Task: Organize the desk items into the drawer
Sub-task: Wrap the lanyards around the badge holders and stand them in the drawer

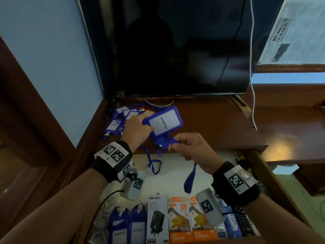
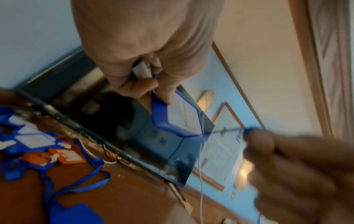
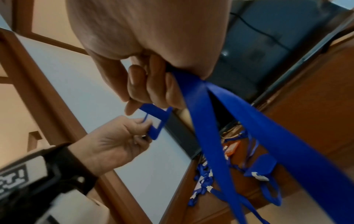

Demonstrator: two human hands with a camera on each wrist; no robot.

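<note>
Blue badge holder (image 1: 162,123) marked PELAWAT held in the air above the desk front edge (image 1: 228,147), beyond the open drawer (image 1: 175,171). Left hand (image 1: 136,130) pinching its near-left corner, thumb on the face. Right hand (image 1: 190,148) closed on the blue lanyard (image 1: 189,180) just below the holder's clip end; loose strap hanging down into the drawer. Long axis of holder running roughly 1 o'clock to 7 o'clock, clip end nearest the right hand. Drawer floor lying at 6 o'clock from both hands, stored badge holders (image 1: 128,228) and charger boxes (image 1: 177,221) lined along its near edge. Remaining badge pile (image 1: 119,118) at 10 o'clock, nearer the left hand. Judged: strap needs gathering before stowing.
</note>
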